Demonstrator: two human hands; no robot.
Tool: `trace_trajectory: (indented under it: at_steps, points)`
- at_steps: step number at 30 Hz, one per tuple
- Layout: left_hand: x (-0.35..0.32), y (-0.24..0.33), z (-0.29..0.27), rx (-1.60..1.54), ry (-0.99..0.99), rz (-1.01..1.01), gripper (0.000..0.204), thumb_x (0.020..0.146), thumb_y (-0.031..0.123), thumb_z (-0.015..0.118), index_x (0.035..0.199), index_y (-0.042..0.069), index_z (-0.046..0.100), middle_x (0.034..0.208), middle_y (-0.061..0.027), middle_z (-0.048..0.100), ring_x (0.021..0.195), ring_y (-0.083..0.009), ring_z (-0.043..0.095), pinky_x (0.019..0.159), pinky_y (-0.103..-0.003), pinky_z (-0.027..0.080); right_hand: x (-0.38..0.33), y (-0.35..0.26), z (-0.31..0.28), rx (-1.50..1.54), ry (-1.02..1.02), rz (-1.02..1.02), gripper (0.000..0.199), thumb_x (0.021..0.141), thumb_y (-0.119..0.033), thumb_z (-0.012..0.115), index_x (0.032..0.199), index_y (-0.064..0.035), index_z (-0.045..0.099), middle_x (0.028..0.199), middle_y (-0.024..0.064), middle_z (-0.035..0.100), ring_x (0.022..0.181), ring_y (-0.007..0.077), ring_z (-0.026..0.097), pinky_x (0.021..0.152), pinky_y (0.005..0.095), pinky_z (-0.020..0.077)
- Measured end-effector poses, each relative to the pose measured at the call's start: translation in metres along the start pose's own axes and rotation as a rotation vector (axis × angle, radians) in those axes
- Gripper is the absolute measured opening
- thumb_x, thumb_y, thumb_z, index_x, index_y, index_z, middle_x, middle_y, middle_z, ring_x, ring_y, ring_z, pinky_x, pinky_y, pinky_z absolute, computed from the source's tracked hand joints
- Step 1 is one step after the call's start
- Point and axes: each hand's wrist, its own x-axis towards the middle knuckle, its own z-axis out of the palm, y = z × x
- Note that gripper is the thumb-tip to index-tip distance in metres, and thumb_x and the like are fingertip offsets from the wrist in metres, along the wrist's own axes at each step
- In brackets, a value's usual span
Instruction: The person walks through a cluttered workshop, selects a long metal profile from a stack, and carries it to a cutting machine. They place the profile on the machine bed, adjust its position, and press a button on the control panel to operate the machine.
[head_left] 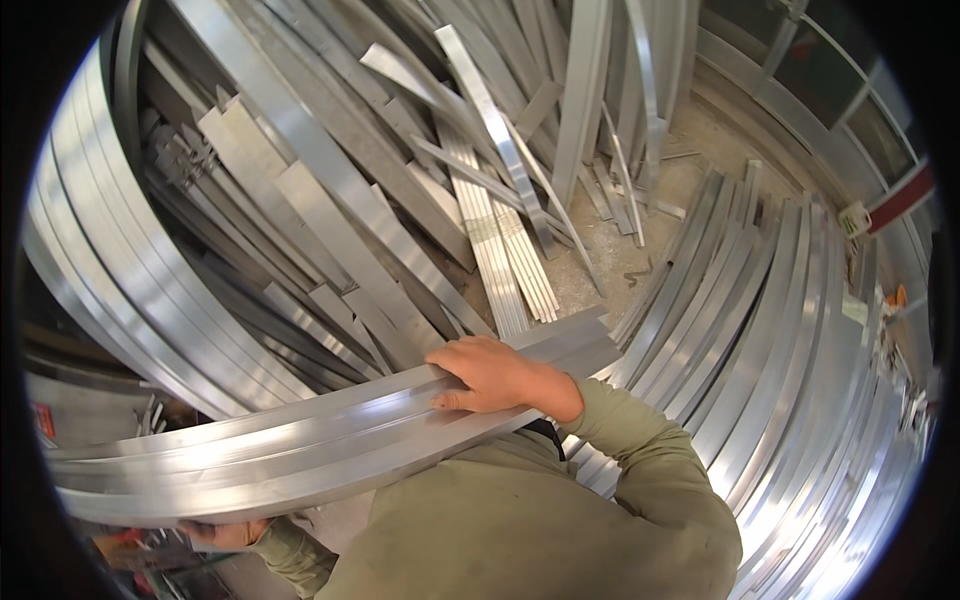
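Sleeves first, olive green ones, coming up from the bottom of the frame, and right above them a bundle of long aluminium profiles carried flat across the chest, running from the lower left up toward the middle. Looks to me like they're held crosswise like that because they're way too long to manage any other way, one hand at each part of the span to keep the stack from sliding apart. The right hand lies on top of the bundle near its right end, palm down, fingers spread over the upper strips and pressing them rather than wrapped around. The left hand sits under the bundle near the lower left, cupping it from below; only a bit of it shows, so I can't tell how far the fingers curl. Just past the bundle, on the left, there's a big leaning pile of flat strips, all slanting the same way, probably just stacked against something. On the right, more long lengths lie side by side. Further out there's bare dusty concrete floor with loose offcuts scattered across it.
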Motion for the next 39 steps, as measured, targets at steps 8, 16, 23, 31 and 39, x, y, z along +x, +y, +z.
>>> trace_trajectory:
  at_steps: [8,16,23,31,39]
  points:
    - [-0.106,-0.009,-0.084,-0.07,0.013,-0.268,0.066,0.105,0.053,0.057,0.158,0.013,0.054,0.164,-0.0086,0.052,0.151,-0.0368,0.046,0.124,-0.069,0.031,0.014,0.009,0.017,-0.036,-0.515,0.122,0.074,0.1,-0.067,0.059,0.119,0.0038,0.068,0.107,0.028,0.073,0.105,0.0476,0.07,0.092,0.0539,0.0547]
    - [-0.149,-0.027,-0.075,-0.1,0.379,-0.174,0.062,0.105,0.051,0.059,0.153,0.013,0.059,0.161,-0.0083,0.055,0.148,-0.0343,0.05,0.126,-0.063,0.033,0.032,-0.002,0.009,-0.197,-0.618,0.168,0.069,0.101,-0.065,0.058,0.122,0.0004,0.067,0.11,0.0272,0.072,0.108,0.0478,0.069,0.096,0.0537,0.0529]
    - [-0.157,-0.018,-0.102,-0.22,0.202,-0.248,0.059,0.104,0.048,0.062,0.151,0.011,0.061,0.159,-0.0083,0.057,0.147,-0.0323,0.052,0.125,-0.06,0.034,0.034,-0.015,0.034,-0.224,-0.604,0.172,0.065,0.101,-0.061,0.06,0.125,-0.0005,0.067,0.104,0.0252,0.073,0.101,0.0475,0.069,0.092,0.054,0.0532]
    - [-0.16,0.004,-0.141,-0.264,0.36,-0.213,0.059,0.104,0.049,0.063,0.147,0.009,0.064,0.156,-0.0078,0.061,0.143,-0.0296,0.054,0.124,-0.055,0.038,0.043,-0.044,0.081,-0.263,-0.582,0.194,0.065,0.098,-0.063,0.063,0.107,0.0012,0.07,0.097,0.0264,0.074,0.094,0.0482,0.071,0.085,0.0564,0.0564]
    - [-0.164,0.063,-0.186,-0.251,0.311,-0.121,0.058,0.106,0.047,0.061,0.149,0.008,0.063,0.157,-0.0102,0.06,0.146,-0.0326,0.052,0.125,-0.058,0.035,0.078,-0.1,0.121,-0.289,-0.59,0.115,0.066,0.097,-0.063,0.063,0.115,-0.0003,0.07,0.101,0.0244,0.074,0.098,0.0472,0.07,0.088,0.0545,0.0553]
